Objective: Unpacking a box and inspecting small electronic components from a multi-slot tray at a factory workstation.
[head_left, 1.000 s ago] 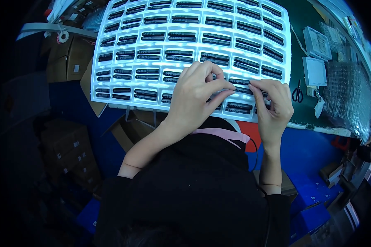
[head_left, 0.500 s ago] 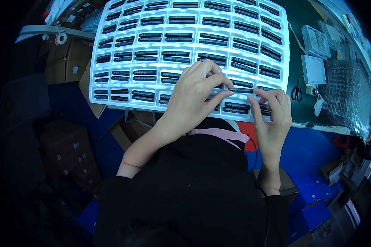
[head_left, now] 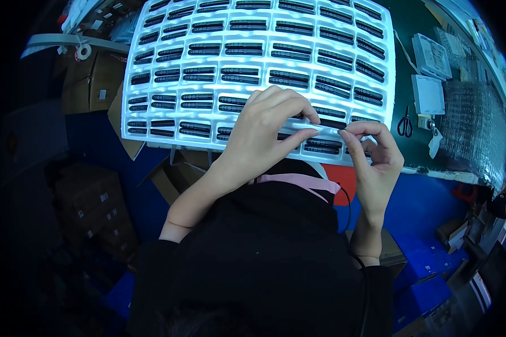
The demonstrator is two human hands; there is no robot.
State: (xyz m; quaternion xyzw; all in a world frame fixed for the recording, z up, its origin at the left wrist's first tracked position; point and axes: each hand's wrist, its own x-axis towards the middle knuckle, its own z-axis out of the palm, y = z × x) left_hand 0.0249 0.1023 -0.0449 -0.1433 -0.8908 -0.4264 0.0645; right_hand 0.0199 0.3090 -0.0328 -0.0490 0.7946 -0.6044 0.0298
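Note:
A large white moulded tray holds rows of slim black pen-like sticks, mostly in pairs, with pale markings. Over its near right part, my right hand pinches the right end of one thin black stick between thumb and forefinger. My left hand is curled from the other side, its forefinger tip at the stick's left end and its thumb just below. That end is partly hidden by the fingers. In the pocket beneath lie two more sticks, and my left hand covers several pockets.
Right of the tray, black scissors, a white box and stacked clear plastic trays lie on the green tabletop. Cardboard boxes stand at the left, and a roll of tape hangs there. Blue boxes are low right.
The stick between my hands has turned and now slants down toward the right. My right hand has shifted slightly, its thumb and forefinger now closed on the stick's end. My left hand has barely moved.

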